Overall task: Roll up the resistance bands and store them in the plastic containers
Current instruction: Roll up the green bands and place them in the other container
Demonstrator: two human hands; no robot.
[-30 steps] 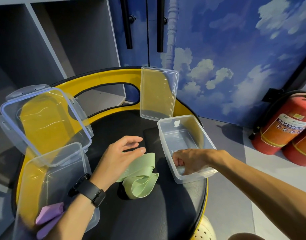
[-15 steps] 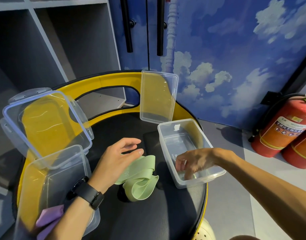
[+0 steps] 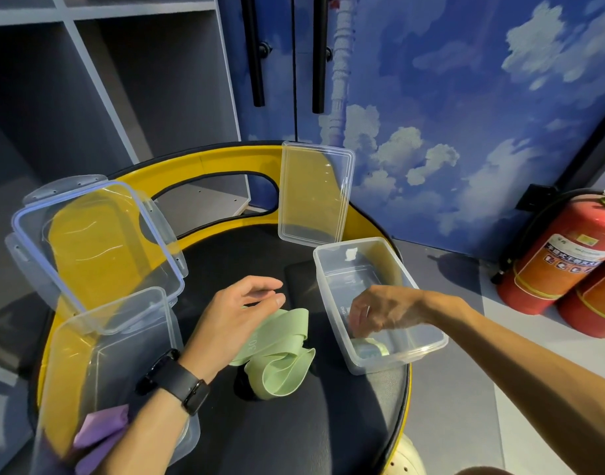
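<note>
right hand (image 3: 380,308) hangs empty, fingers loosely curled, above a roll (image 3: 368,349) in the box (image 3: 428,347); left hand (image 3: 232,318) hovers open over the green band (image 3: 280,358), likely rolled next.

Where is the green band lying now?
In the head view the green band lies loose on the black seat, centre, partly under the left hand and left of the right container.

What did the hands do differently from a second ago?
The right hand has lifted out of the right container, leaving a rolled green band inside. The left hand still hovers open over the loose green band. Containers and lids stayed put.
</note>
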